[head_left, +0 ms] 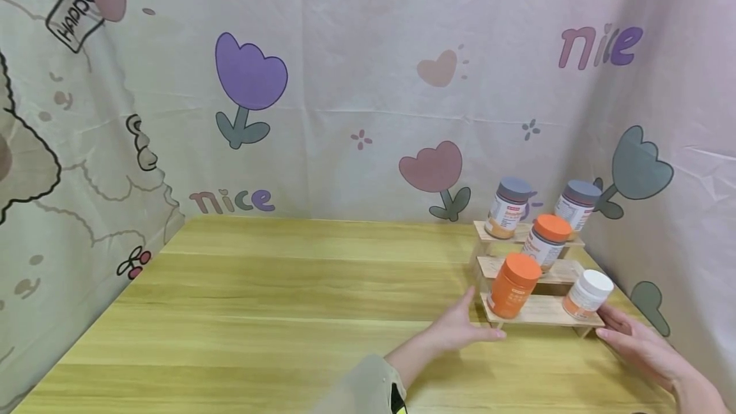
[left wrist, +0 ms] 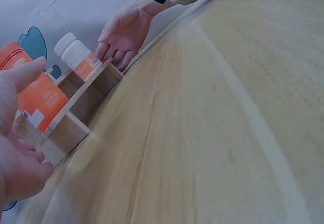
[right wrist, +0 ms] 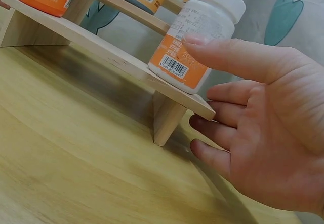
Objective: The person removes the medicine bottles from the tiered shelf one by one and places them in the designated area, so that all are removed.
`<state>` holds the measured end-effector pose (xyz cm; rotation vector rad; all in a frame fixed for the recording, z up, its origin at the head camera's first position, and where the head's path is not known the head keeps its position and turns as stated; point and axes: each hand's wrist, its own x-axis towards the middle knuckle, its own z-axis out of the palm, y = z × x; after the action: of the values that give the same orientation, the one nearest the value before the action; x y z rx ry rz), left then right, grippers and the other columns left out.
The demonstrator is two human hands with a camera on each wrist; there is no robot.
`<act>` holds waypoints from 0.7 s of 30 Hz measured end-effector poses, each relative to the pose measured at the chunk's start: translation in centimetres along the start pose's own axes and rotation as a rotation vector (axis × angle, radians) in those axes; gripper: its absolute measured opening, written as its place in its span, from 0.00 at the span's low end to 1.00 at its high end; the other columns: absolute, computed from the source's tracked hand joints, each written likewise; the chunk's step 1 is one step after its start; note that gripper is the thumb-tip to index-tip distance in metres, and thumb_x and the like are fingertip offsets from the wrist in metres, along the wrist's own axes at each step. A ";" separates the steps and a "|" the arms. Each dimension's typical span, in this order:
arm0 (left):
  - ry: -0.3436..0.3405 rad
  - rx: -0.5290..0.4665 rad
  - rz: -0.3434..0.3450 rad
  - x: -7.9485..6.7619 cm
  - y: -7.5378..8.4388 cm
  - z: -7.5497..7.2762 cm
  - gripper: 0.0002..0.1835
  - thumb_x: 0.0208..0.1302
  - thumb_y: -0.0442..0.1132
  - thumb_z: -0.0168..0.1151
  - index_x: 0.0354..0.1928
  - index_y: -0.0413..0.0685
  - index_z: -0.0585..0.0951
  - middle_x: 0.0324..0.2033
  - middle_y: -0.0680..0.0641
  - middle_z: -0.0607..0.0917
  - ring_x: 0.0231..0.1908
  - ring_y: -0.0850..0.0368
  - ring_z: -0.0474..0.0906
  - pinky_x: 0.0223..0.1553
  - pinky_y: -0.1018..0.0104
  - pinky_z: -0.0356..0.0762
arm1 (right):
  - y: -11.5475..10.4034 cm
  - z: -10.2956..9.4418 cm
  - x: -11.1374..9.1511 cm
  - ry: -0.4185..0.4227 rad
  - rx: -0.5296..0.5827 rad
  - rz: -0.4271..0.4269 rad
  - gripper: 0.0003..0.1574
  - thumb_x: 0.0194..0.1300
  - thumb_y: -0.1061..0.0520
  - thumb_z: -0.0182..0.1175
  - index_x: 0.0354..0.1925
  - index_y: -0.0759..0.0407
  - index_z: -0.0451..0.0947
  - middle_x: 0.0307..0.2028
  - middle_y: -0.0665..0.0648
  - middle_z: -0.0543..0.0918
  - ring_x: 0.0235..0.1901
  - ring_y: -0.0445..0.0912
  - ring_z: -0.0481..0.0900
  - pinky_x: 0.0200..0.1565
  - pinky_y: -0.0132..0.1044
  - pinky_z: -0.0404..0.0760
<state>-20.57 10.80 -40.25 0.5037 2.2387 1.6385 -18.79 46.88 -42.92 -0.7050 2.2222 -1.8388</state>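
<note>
On the right of the yellow wood-grain table [head_left: 259, 286], I saw five cylindrical bottles [head_left: 513, 287], capped orange, grey or white, on the pale three-tier wooden rack [head_left: 549, 310], left hand [head_left: 459, 329] and right hand [head_left: 646, 345] relaxed, empty, at its ends, so loading looked done, perhaps only straightening remaining.

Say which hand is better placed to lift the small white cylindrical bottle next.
Probably the right hand: it's beside the white bottle. The left hand is at the other end of the stepped wooden stand, nearer the tall orange bottle.
</note>
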 end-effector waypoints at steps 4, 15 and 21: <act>-0.028 -0.009 0.012 0.0 0.1 0.3 0.51 0.50 0.48 0.71 0.72 0.50 0.52 0.68 0.49 0.59 0.66 0.49 0.56 0.63 0.48 0.55 | 0.0 0.0 -0.1 -0.016 0.020 -0.028 0.38 0.68 0.73 0.37 0.65 0.39 0.48 0.56 0.29 0.62 0.56 0.20 0.58 0.52 0.18 0.62; -0.018 -0.070 0.010 0.1 0.4 1.0 0.51 0.48 0.44 0.73 0.72 0.54 0.52 0.67 0.48 0.61 0.65 0.48 0.58 0.63 0.47 0.55 | 0.0 -0.1 -0.2 -0.013 0.002 -0.002 0.40 0.68 0.73 0.37 0.68 0.42 0.43 0.56 0.28 0.62 0.56 0.20 0.58 0.51 0.17 0.62; -0.025 -0.094 0.007 0.2 0.4 1.1 0.51 0.48 0.42 0.73 0.71 0.52 0.53 0.67 0.48 0.61 0.65 0.49 0.57 0.63 0.47 0.54 | -0.2 0.0 -0.1 0.001 -0.040 0.023 0.42 0.68 0.72 0.38 0.67 0.69 0.22 0.54 0.28 0.61 0.55 0.19 0.59 0.50 0.16 0.62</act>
<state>-20.26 11.89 -40.23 0.5060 2.1325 1.7224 -18.63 46.94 -42.71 -0.6830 2.2637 -1.7890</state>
